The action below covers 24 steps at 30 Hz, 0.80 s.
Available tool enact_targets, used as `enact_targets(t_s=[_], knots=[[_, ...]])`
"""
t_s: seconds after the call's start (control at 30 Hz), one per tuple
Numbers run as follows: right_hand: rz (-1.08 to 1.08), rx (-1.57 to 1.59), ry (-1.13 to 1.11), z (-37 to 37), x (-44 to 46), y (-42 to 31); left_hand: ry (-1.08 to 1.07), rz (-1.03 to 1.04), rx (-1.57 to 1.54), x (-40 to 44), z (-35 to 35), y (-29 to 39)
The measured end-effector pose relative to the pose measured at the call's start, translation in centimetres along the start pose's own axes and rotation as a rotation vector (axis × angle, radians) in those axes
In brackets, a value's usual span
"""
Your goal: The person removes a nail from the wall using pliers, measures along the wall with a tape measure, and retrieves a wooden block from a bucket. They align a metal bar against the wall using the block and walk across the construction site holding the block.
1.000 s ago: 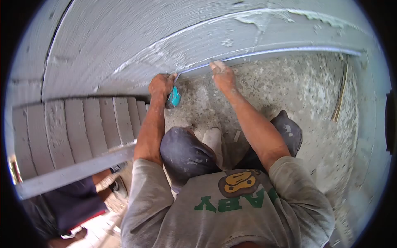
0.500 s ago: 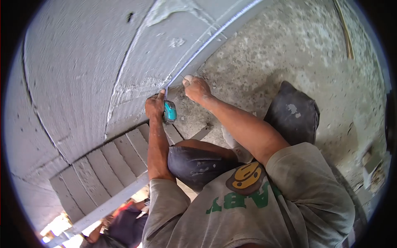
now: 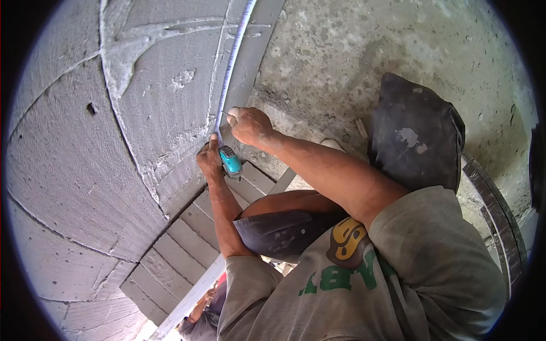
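A teal and black tape measure (image 3: pixel 231 162) is at my left hand (image 3: pixel 210 161), whose fingers are closed by its case with the thumb up against the blade. The pale tape blade (image 3: pixel 228 74) runs from the case up along the grey block wall (image 3: pixel 170 108), close to its lower edge. My right hand (image 3: pixel 250 126) is closed in a pinch just right of the blade. A thin, dark, nail-like piece (image 3: pixel 226 113) sticks out from its fingertips toward the blade; its exact kind is too small to make out.
Several grey blocks (image 3: pixel 183 250) lie in a row below the wall, beside a pale straight bar (image 3: pixel 190 295). Another person (image 3: pixel 207 310) is partly visible beyond it. Rough concrete floor (image 3: pixel 324 51) spreads to the right, with a curved dark strip (image 3: pixel 497 210) near my knee.
The view has turned and shifted, so the wall and tape blade appear steeper. My right hand has come closer to the blade, while my left hand stays at the tape measure.
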State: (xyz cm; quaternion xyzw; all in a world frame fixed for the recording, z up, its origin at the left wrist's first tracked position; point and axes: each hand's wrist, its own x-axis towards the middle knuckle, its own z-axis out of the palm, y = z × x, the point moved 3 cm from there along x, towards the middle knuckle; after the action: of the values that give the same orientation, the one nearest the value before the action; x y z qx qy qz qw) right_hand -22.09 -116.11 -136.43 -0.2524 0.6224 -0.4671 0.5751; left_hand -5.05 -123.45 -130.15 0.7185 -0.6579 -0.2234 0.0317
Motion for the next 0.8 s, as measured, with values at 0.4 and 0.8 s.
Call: enact_targets(t_s=[0.4,0.8], knots=[[-0.021,0.155,0.187,-0.4,0.3,-0.8,0.008,-0.013,0.021,0.6,0.0,-0.3],[-0.091,0.132,0.22,-1.5,0.8,-1.8,-0.013,-0.035,-0.027,0.3,-0.1,-0.4]])
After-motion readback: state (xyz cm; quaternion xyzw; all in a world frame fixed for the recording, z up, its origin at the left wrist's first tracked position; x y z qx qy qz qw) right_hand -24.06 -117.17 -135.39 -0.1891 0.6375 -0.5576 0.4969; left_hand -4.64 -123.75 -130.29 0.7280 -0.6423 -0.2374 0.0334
